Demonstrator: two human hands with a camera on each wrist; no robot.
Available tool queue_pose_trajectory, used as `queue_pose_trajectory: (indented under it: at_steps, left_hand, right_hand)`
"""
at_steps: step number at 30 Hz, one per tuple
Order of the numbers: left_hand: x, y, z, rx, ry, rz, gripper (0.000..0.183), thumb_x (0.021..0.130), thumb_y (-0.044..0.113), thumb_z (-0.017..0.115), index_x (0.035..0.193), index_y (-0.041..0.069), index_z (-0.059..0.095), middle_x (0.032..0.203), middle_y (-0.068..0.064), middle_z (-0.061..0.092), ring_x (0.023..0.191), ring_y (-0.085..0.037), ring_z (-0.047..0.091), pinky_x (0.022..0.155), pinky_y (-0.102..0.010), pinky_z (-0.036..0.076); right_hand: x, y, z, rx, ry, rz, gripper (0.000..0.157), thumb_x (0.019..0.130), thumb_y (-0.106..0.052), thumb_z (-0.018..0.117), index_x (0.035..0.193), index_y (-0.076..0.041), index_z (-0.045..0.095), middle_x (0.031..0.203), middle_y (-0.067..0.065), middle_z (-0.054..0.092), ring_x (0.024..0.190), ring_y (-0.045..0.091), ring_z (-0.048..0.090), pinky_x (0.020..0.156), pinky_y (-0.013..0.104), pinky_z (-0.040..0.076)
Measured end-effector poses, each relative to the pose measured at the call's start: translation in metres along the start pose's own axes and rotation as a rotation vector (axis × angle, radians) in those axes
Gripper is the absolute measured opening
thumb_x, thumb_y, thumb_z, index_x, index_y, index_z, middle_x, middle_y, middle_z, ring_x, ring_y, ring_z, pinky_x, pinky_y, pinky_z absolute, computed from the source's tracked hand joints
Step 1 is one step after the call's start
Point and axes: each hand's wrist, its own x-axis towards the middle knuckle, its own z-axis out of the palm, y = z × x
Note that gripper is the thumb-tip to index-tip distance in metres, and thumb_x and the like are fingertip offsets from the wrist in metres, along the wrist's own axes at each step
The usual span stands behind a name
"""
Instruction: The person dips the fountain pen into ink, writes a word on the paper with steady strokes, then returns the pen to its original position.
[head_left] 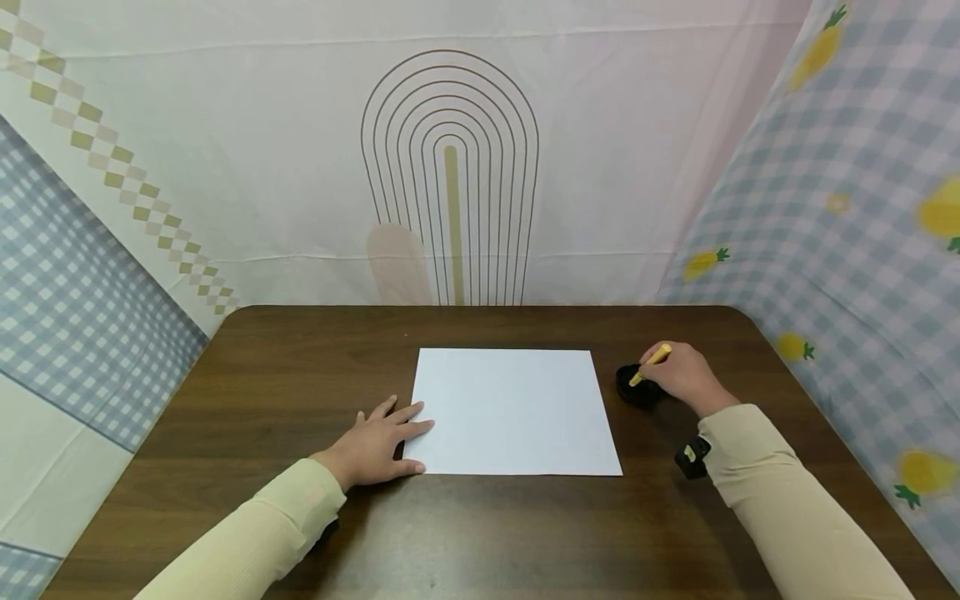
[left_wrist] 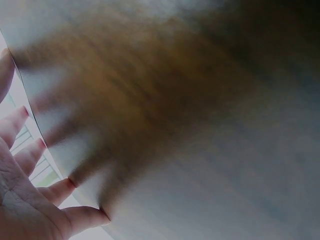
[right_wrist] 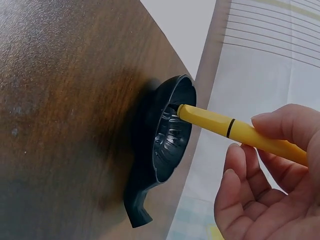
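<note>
A white sheet of paper lies on the brown table. My left hand rests at its left edge with fingers spread, the fingertips on the paper's border. To the right of the sheet sits a small black dish with a short bent handle and a ribbed, shiny inside. My right hand pinches a yellow pen with a black ring between thumb and fingers. The pen slants down, its dark tip inside the dish near the rim.
The wooden table has rounded far corners. A white cloth with an arch pattern hangs behind it, and a checked cloth with pineapples lines the right side. A black wrist camera hangs below the right cuff.
</note>
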Motion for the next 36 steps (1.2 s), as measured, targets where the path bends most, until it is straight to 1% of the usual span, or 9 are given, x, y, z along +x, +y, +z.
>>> queue_pose_trajectory:
  at_steps: [6, 13, 18, 23, 28, 31, 33, 36]
  left_hand:
    - [0.0, 0.0, 0.0, 0.002, -0.002, -0.007, 0.063, 0.087, 0.046, 0.068, 0.143, 0.023, 0.051, 0.156, -0.006, 0.032, 0.143, -0.045, 0.017, 0.099, -0.077, 0.019]
    - [-0.002, 0.001, 0.001, 0.007, 0.001, -0.005, 0.063, 0.086, 0.047, 0.069, 0.142, 0.023, 0.051, 0.155, -0.006, 0.033, 0.143, -0.046, 0.018, 0.099, -0.077, 0.02]
    - [-0.002, 0.002, 0.001, 0.002, -0.002, -0.01, 0.063, 0.086, 0.046, 0.069, 0.142, 0.023, 0.051, 0.155, -0.006, 0.033, 0.143, -0.045, 0.018, 0.099, -0.076, 0.02]
    - [0.0, 0.003, 0.0, -0.003, -0.004, -0.012, 0.064, 0.086, 0.047, 0.069, 0.143, 0.023, 0.051, 0.155, -0.006, 0.033, 0.143, -0.045, 0.018, 0.099, -0.076, 0.02]
    - [0.0, 0.003, 0.0, -0.007, -0.004, -0.016, 0.065, 0.086, 0.047, 0.069, 0.143, 0.024, 0.051, 0.156, -0.005, 0.033, 0.143, -0.045, 0.017, 0.1, -0.076, 0.019]
    - [0.0, 0.003, 0.0, -0.006, -0.006, -0.021, 0.065, 0.086, 0.047, 0.069, 0.143, 0.024, 0.05, 0.156, -0.005, 0.032, 0.144, -0.044, 0.017, 0.1, -0.076, 0.019]
    - [0.0, 0.003, 0.0, -0.005, -0.004, -0.024, 0.065, 0.086, 0.047, 0.07, 0.143, 0.025, 0.05, 0.156, -0.004, 0.032, 0.144, -0.044, 0.017, 0.101, -0.076, 0.019]
    - [0.0, 0.002, 0.0, -0.005, -0.001, -0.024, 0.064, 0.085, 0.047, 0.07, 0.143, 0.025, 0.051, 0.156, -0.004, 0.033, 0.144, -0.044, 0.017, 0.1, -0.076, 0.019]
  right_hand:
    - [-0.003, 0.001, 0.001, 0.046, -0.002, 0.025, 0.023, 0.09, -0.016, 0.057, 0.101, 0.004, 0.062, 0.093, 0.016, 0.063, 0.074, 0.022, 0.052, 0.062, 0.03, 0.042]
    - [-0.006, 0.01, 0.007, 0.089, 0.038, 0.027, 0.019, 0.091, -0.016, 0.053, 0.097, 0.0, 0.058, 0.081, 0.008, 0.057, 0.064, 0.019, 0.045, 0.057, 0.031, 0.039]
    - [-0.008, 0.014, 0.01, 0.116, 0.077, 0.015, 0.02, 0.092, -0.016, 0.052, 0.099, 0.001, 0.06, 0.079, 0.007, 0.057, 0.063, 0.019, 0.045, 0.057, 0.032, 0.039]
    - [-0.012, 0.013, 0.008, 0.116, 0.133, 0.008, 0.021, 0.092, -0.016, 0.052, 0.1, 0.001, 0.061, 0.083, 0.009, 0.059, 0.066, 0.02, 0.048, 0.059, 0.032, 0.04]
    - [-0.016, 0.005, 0.007, 0.128, 0.194, 0.016, 0.023, 0.093, -0.018, 0.052, 0.101, 0.001, 0.061, 0.096, 0.017, 0.061, 0.074, 0.022, 0.052, 0.06, 0.031, 0.042]
    - [-0.017, 0.0, 0.009, 0.151, 0.228, 0.027, 0.024, 0.093, -0.019, 0.053, 0.102, 0.001, 0.062, 0.101, 0.019, 0.061, 0.078, 0.023, 0.053, 0.062, 0.03, 0.043]
    - [-0.016, -0.003, 0.012, 0.173, 0.25, 0.035, 0.024, 0.094, -0.02, 0.054, 0.103, 0.0, 0.062, 0.102, 0.019, 0.061, 0.079, 0.023, 0.053, 0.062, 0.029, 0.043]
    - [-0.015, -0.007, 0.018, 0.215, 0.279, 0.041, 0.024, 0.094, -0.021, 0.055, 0.103, 0.0, 0.063, 0.097, 0.016, 0.061, 0.077, 0.021, 0.052, 0.062, 0.029, 0.043]
